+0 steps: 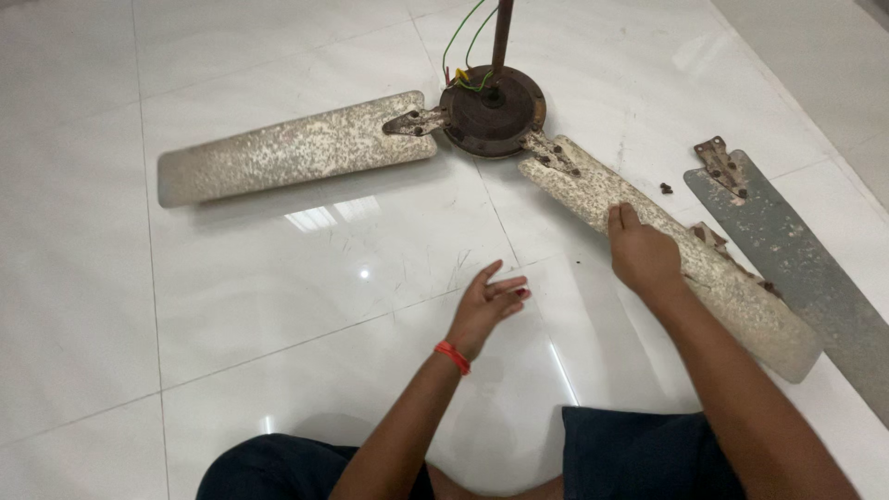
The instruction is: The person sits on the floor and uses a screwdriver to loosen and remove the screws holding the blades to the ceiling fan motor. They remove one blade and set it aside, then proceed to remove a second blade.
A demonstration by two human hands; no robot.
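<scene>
Three fan blades: two on the motor (pixel 493 111), at left (pixel 287 148) and right (pixel 667 255), one loose (pixel 806 268). One rod (pixel 502 32). Two hands, left (pixel 486 306) and right (pixel 644 255). One red wristband (pixel 453 356).

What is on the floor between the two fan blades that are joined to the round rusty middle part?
In the head view, only bare white tile floor lies between the left blade and the right blade; the left hand hovers over it.

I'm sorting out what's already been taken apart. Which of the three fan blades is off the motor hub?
The grey blade at far right: it lies apart, its bracket free. The two speckled cream blades remain bolted to the rusty hub; the right hand rests on one.
</scene>
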